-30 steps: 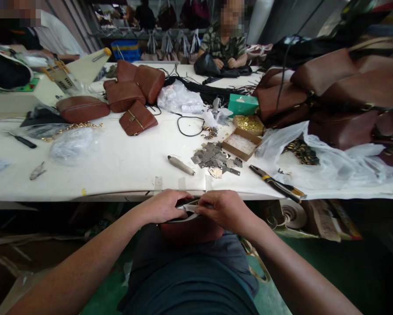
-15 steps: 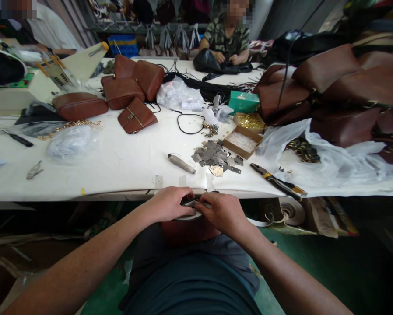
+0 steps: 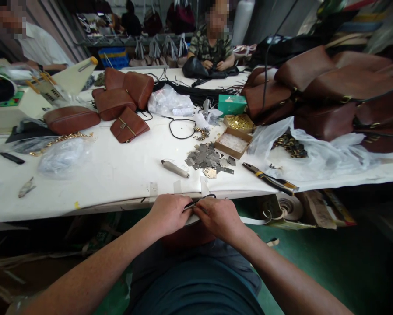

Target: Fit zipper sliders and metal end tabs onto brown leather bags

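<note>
There is one lap bag [image 3: 187, 236] and five bags [image 3: 114, 105] at left. There are two trays [image 3: 226, 151] and one pair of pliers [image 3: 269, 178]

Your left hand [image 3: 170, 214] and right hand [image 3: 219, 218] cover much of the rim of the reddish-brown bag [image 3: 187, 239], hiding its inside from you. The right edge cuts off your pile of brown bags [image 3: 347, 81], and the heaped gold pieces [image 3: 238, 122] look too small to tell apart.
</note>
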A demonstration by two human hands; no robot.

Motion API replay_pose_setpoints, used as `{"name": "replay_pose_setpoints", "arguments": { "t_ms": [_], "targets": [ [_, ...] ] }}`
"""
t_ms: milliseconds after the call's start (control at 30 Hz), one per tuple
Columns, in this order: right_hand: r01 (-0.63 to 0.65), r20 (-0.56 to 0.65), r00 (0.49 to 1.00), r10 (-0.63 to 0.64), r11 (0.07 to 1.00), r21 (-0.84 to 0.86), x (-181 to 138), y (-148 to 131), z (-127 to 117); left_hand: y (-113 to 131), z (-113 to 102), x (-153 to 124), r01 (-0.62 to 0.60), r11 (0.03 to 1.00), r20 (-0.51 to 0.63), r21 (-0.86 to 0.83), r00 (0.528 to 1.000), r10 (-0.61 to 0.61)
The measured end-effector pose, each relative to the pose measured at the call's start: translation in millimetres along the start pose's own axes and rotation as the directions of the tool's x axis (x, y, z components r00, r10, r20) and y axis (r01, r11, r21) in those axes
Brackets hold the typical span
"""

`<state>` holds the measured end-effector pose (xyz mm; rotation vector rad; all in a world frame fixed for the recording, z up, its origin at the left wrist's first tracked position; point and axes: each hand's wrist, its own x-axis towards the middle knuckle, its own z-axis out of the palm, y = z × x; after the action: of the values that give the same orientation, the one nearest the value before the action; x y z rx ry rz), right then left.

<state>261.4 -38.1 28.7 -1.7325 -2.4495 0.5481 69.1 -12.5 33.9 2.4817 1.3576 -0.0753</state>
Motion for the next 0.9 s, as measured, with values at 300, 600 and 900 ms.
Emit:
{"name": "replay_pose_setpoints", "arguments": {
  "t_ms": [300, 600, 900],
  "targets": [
    [0.175, 0.147, 0.951, -0.271, 0.866, 0.468, -23.1, 4.3, -26.6, 17.8, 2.1, 1.6, -0.067, 0.98, 0.033, 0.19, 0.998, 0.062],
    [-0.194, -0.127, 0.85, 0.512, 0.527, 0.827, -65.8, 108.2, 13.1, -1.8, 3.8, -10.2, -0.056, 0.997, 0.049, -0.046, 0.997, 0.058],
    [-0.316, -0.137, 0.678, 0.722, 0.455, 0.833, -25.4, 166.2, 94.7, 8.4, -6.0, -18.5, -0.032, 0.985, 0.122, -0.169, 0.991, 0.053]
  ]
}}
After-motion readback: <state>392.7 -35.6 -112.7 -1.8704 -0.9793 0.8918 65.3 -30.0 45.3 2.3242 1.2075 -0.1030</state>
